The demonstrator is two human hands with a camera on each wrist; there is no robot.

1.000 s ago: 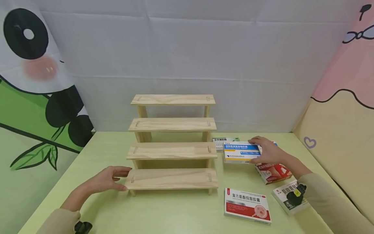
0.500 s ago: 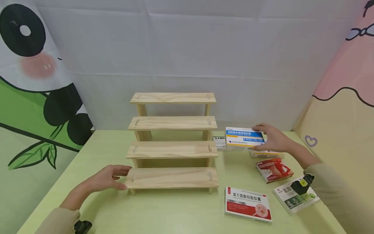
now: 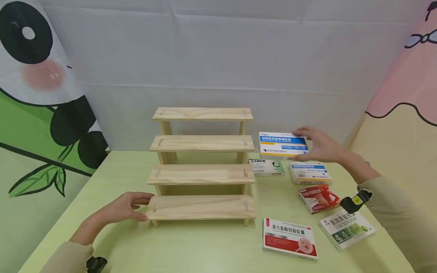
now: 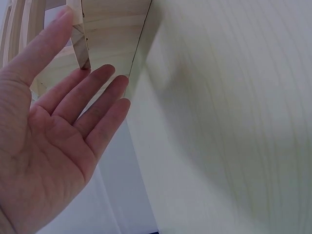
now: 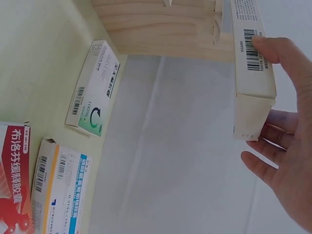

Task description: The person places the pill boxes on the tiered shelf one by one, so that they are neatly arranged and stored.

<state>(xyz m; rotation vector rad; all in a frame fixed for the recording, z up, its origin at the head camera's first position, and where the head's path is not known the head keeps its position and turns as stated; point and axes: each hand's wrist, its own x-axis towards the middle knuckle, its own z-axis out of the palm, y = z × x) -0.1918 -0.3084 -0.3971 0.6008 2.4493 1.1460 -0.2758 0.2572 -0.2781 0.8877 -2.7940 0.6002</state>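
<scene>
A four-tier wooden display stand [image 3: 201,207] stands on the table. My left hand [image 3: 119,209] holds the left end of its lowest board between thumb and index finger; the other fingers [image 4: 105,117] extend below it in the left wrist view. My right hand [image 3: 321,146] grips the right end of a blue-and-white medicine box [image 3: 278,144], raised above the table to the right of the stand. In the right wrist view the thumb presses the barcode side of this medicine box [image 5: 253,73], with the other fingers partly hidden behind it.
Right of the stand lie a green-and-white medicine box [image 3: 268,167], a second blue-and-white box [image 3: 310,173], a red box [image 3: 319,198], a white-and-green box [image 3: 347,229] and a white-and-red box [image 3: 290,239]. A white cloth backdrop [image 3: 211,57] hangs behind.
My right hand has lifted the blue-and-white medicine box up off the group, uncovering the similar box beneath and the green-and-white one. My left hand stays at the stand.
</scene>
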